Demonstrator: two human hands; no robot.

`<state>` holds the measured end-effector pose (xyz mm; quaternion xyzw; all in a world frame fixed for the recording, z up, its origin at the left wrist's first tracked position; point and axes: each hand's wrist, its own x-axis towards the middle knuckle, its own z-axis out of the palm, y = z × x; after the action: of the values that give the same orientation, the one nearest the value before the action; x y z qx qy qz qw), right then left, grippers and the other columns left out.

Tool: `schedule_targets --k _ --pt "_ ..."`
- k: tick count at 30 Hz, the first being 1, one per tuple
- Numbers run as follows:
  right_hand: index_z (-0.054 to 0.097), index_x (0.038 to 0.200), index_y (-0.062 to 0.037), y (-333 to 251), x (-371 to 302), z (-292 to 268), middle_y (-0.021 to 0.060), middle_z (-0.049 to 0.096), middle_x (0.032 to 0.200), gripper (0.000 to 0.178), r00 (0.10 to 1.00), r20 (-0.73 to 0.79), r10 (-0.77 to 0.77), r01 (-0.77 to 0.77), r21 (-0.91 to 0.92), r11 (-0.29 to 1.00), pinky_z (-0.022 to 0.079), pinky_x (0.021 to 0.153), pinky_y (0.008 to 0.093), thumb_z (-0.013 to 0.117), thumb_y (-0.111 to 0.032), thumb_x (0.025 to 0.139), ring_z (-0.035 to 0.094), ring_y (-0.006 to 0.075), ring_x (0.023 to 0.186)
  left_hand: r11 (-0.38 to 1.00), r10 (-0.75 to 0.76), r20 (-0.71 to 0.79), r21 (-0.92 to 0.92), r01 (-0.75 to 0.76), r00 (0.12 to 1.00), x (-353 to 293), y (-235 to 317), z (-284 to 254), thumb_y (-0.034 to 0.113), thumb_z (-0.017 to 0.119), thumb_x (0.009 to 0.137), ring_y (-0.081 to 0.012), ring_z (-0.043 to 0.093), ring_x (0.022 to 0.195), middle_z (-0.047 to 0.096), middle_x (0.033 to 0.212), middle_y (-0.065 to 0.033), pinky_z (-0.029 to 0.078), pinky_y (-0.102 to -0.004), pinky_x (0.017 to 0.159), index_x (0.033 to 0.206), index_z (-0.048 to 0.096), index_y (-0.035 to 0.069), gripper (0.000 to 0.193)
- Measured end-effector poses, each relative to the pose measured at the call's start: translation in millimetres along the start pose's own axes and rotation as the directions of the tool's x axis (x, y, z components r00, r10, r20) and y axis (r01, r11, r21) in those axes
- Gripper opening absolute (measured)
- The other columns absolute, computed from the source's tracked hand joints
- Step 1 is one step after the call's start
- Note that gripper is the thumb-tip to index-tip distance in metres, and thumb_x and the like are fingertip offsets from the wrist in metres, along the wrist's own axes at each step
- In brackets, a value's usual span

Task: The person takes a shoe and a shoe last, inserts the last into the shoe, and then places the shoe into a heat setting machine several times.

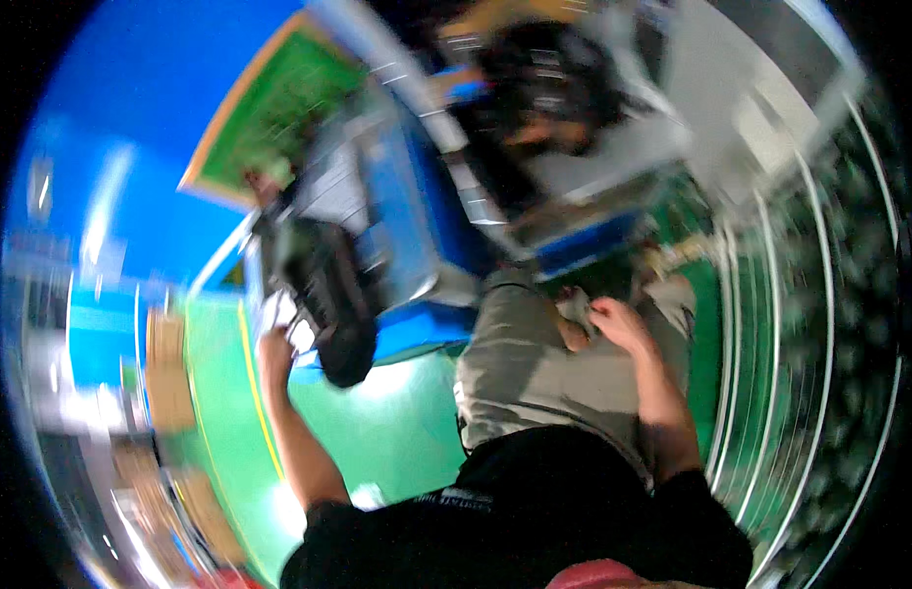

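Observation:
The whole picture is smeared by motion. My left hand [276, 351] is stretched out to the left, against a small white thing [301, 335] whose kind I cannot make out. Its fingers are too blurred to read. Right beside it is a long black thing [343, 339] with a rounded lower end, also blurred. My right hand [618, 322] hovers over the beige trousers [535, 378] on my lap, its fingers curled in. Whatever it may hold is hidden. Just left of it lies a small skin-toned shape [574, 336] that I cannot identify.
Ahead stands a blue and grey bench or machine [417, 196], with a dark cluttered mass [549, 83] beyond. White metal rails [770, 344] run along the right. Brown cartons [169, 368] stand at the left, past a yellow line on the green floor [397, 422].

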<state>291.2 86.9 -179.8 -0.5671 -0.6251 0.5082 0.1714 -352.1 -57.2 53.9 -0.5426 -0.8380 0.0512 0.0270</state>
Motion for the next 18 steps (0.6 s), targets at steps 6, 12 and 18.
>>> schedule_targets --k 6,12,18 --pt "0.059 0.129 0.0021 0.2 -10.2 7.8 0.0080 0.067 0.095 0.046 0.974 0.127 0.189 -0.192 0.015 0.981 0.051 0.072 0.0347 0.063 -0.030 0.096 0.062 0.0171 0.078 0.405 -0.319 0.235 -0.842 0.356 0.918 -19.2 39.1 -34.3 0.031 0.061 0.093 -0.0247 0.059 0.115 0.068 0.122 -0.0093 0.044 -0.0367 0.099 0.123 0.070 0.008 0.039" --pt "0.062 0.123 0.0040 -0.7 8.6 11.5 0.0063 0.067 0.092 0.034 0.955 0.157 0.251 -0.236 -0.107 0.966 0.051 0.068 0.0283 0.061 -0.019 0.097 0.059 0.0114 0.072 0.729 -0.655 -0.056 -0.311 0.610 0.754 -42.4 61.6 -19.7 0.052 0.059 0.091 -0.0341 0.057 0.123 0.068 0.121 -0.0194 0.039 -0.0493 0.106 0.119 0.072 0.010 0.052" --pt "0.059 0.121 0.0087 -4.1 14.7 16.6 0.0245 0.066 0.109 0.038 0.968 0.104 0.227 -0.163 -0.428 0.889 0.052 0.081 0.0428 0.059 -0.011 0.089 0.065 0.0371 0.096 0.960 -0.121 -0.503 -0.278 -0.027 0.856 -36.7 143.9 -60.7 0.042 0.079 0.081 -0.0396 0.049 0.130 0.060 0.132 -0.0219 0.038 -0.0475 0.108 0.119 0.067 0.003 0.056"
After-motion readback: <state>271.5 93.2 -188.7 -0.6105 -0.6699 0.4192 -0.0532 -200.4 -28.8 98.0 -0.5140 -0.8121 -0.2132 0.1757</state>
